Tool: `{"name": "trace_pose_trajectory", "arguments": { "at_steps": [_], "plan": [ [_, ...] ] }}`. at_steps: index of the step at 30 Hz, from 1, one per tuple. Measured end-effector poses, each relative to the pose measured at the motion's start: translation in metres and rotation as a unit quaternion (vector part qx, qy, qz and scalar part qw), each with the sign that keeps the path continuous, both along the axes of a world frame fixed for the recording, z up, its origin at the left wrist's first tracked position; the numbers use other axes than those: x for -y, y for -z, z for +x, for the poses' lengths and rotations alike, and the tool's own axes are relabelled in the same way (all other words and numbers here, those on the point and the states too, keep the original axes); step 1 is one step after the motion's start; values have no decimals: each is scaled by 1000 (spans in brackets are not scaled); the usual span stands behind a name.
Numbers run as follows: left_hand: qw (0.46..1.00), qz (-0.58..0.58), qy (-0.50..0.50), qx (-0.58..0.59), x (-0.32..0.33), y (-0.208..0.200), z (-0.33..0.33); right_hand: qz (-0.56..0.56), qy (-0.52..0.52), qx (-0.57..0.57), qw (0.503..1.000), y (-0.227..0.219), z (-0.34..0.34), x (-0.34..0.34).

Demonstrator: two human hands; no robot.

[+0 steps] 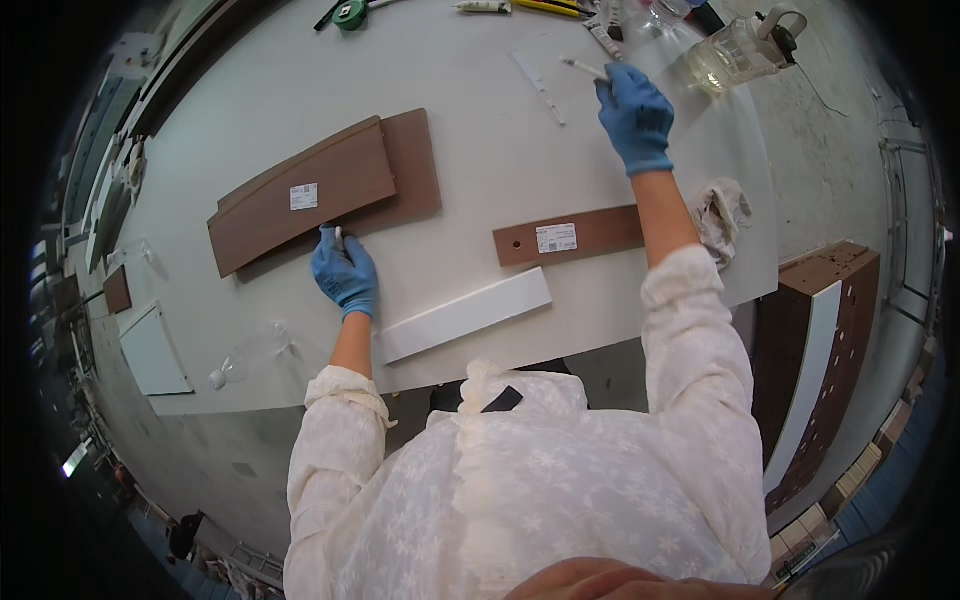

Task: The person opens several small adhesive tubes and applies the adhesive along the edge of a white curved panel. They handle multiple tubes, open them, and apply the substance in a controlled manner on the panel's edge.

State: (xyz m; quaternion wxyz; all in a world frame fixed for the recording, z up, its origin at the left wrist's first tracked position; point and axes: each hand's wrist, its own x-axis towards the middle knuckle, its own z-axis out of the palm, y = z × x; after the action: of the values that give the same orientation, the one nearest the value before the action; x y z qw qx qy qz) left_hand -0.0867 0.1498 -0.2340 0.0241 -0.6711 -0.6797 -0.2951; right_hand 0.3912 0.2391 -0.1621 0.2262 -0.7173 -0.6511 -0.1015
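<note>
My right hand [637, 115], in a blue glove, is closed on a slim white pen-like stick [583, 68] over the far right of the table. Beside it lies a flat, clear-white strip tool [538, 88]. My left hand [345, 272], gloved too, is closed on a small white piece [339, 236], mostly hidden by the fingers. That hand is at the near edge of a brown board [320, 175] with a white label, which lies slantwise across another brown board [418, 165]. A narrow brown board [610, 233] with a label and a hole lies partly under my right forearm.
A white bar [468, 315] lies near the front edge. Clear bottles [255, 355] rest at left. Far back are a green tape measure [350, 13] and several tubes [604, 40]. A handled jug [735, 55], a rag [722, 215] and stacked brown panels [850, 290] are at right.
</note>
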Motion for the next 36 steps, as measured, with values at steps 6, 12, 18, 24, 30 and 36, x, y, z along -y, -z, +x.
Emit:
{"name": "trace_pose_trajectory", "arguments": {
  "at_steps": [6, 12, 18, 24, 30, 36],
  "plan": [
    [999, 16, -6, 49, 8, 7, -6, 222, -190, 20, 956, -63, -72, 105],
    [961, 1, 37, 273, 0, 26, -32, 218, -145, -4, 965, -91, -142, 177],
    [786, -139, 123, 590, 30, -58, -29, 227, -151, -138, 952, -106, -210, 224],
    [581, -433, 278, 630, 90, -185, -35, 185, -227, -214, 932, -133, -271, 263],
    [547, -526, 271, 592, 145, -200, -51, 116, -196, -364, 903, -149, -321, 311],
    [531, -559, 202, 604, 175, -164, -44, -104, 51, -766, 633, -115, -348, 364]
  ]
}}
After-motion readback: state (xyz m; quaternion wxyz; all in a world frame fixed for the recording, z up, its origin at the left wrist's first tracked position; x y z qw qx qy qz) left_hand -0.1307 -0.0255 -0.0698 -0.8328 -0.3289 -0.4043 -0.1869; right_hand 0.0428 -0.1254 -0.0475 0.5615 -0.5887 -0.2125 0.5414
